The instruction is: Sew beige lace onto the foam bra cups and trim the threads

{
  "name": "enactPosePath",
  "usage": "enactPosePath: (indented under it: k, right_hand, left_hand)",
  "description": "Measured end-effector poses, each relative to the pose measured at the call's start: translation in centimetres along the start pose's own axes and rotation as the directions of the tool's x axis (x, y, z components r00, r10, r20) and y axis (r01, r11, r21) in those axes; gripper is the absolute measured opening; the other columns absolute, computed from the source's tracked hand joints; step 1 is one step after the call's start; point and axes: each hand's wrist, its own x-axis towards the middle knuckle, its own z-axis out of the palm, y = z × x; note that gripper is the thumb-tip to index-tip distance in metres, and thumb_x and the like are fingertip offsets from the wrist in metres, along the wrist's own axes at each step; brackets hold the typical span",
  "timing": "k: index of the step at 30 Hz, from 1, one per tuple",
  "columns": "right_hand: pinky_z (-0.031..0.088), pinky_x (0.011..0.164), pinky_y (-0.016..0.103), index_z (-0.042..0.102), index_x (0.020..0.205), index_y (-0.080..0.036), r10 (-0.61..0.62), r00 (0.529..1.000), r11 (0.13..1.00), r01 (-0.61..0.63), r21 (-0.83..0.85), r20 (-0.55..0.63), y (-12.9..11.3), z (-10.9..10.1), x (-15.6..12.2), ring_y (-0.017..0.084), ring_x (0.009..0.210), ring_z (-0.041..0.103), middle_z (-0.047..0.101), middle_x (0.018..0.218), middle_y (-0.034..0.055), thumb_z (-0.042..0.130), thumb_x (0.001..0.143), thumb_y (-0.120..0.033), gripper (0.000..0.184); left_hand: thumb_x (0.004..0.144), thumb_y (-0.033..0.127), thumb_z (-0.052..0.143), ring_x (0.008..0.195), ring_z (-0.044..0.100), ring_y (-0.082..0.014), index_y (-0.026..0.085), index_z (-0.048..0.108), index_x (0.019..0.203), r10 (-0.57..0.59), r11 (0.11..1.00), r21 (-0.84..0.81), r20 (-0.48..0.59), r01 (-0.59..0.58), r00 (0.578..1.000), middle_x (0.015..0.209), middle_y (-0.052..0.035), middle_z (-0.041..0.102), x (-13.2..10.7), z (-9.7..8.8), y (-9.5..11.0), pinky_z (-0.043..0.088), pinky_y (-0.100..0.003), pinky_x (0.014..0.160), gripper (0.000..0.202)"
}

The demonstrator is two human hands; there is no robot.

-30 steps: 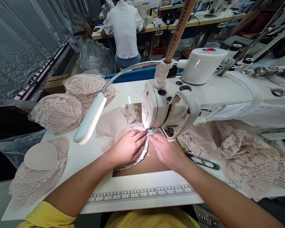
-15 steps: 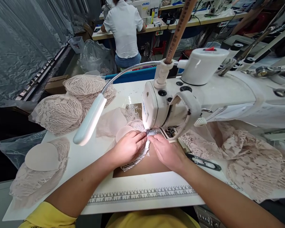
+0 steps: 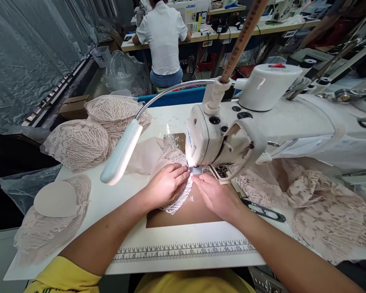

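Note:
A pale pink lace piece (image 3: 179,203) lies under the sewing machine's (image 3: 198,138) presser foot (image 3: 195,170). My left hand (image 3: 167,185) is laid over it left of the foot, with fingers together and closed on the lace. Just right of the foot, my right hand (image 3: 215,193) has thumb and forefinger pinched at the lace edge; the exact grip is partly hidden. Beyond my left hand, sheer fabric and a smooth cup (image 3: 159,166) belonging to the piece spread over the table.
Stacked lace cups (image 3: 77,142) stand at the far left, with another lace piece and pale cup (image 3: 56,199) nearer. A lamp (image 3: 120,154) hangs over the table. Black thread snips (image 3: 264,209) and bunched lace (image 3: 326,207) lie right. A printed ruler (image 3: 183,251) runs along the front. Someone sits ahead.
The lace has slid away from me beneath the foot, and its near end has drawn closer to my left hand. Both hands stay beside the foot; the view shifts slightly.

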Motion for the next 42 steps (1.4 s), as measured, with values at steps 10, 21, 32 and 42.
enactPosePath:
  k: [10,21,32,42]
  right_hand:
    - [0.047,0.064,0.026,0.063,0.12,-0.022,0.0,0.999,1.0,0.001,0.029,-0.048,0.3,0.2,-0.1,0.017,0.081,0.062,0.068,0.111,0.0068,0.045,0.085,-0.008,0.042]
    - [0.043,0.062,0.026,0.066,0.114,-0.019,-0.03,0.999,0.994,0.032,0.108,-0.027,0.2,-0.6,-0.2,0.016,0.071,0.057,0.066,0.086,0.006,0.04,0.089,-0.01,0.038]
    - [0.028,0.052,0.028,0.069,0.107,-0.018,-0.022,1.0,0.997,0.022,-0.078,0.003,-0.8,-0.8,0.2,0.015,0.062,0.047,0.063,0.086,0.0068,0.043,0.084,-0.006,0.037]
    - [0.029,0.055,0.029,0.067,0.11,-0.018,-0.08,0.997,0.996,0.08,-0.032,0.011,-0.4,-0.8,0.0,0.016,0.067,0.046,0.06,0.08,0.0057,0.043,0.086,-0.007,0.036]
  left_hand:
    - [0.09,0.045,0.05,0.119,0.048,-0.0356,0.012,0.054,0.127,-0.034,0.999,0.007,0.07,0.034,0.997,0.132,-0.0193,0.053,-0.7,-0.7,-0.3,0.043,-0.051,0.096,0.05]
    - [0.091,0.035,0.052,0.113,0.054,-0.0267,0.014,0.057,0.124,0.024,0.982,-0.185,0.007,-0.022,1.0,0.124,-0.0146,0.06,-1.2,-1.2,-0.2,0.046,-0.042,0.095,0.039]
    - [0.096,0.023,0.043,0.117,0.052,-0.025,0.011,0.057,0.126,0.118,0.992,0.042,0.099,-0.123,0.988,0.13,-0.012,0.059,-1.0,-0.3,-0.3,0.046,-0.04,0.095,0.035]
    - [0.096,0.025,0.042,0.117,0.052,-0.0253,0.012,0.058,0.125,0.128,0.991,0.032,0.108,-0.133,0.986,0.13,-0.0124,0.059,-0.7,-0.8,-0.5,0.047,-0.04,0.093,0.035]
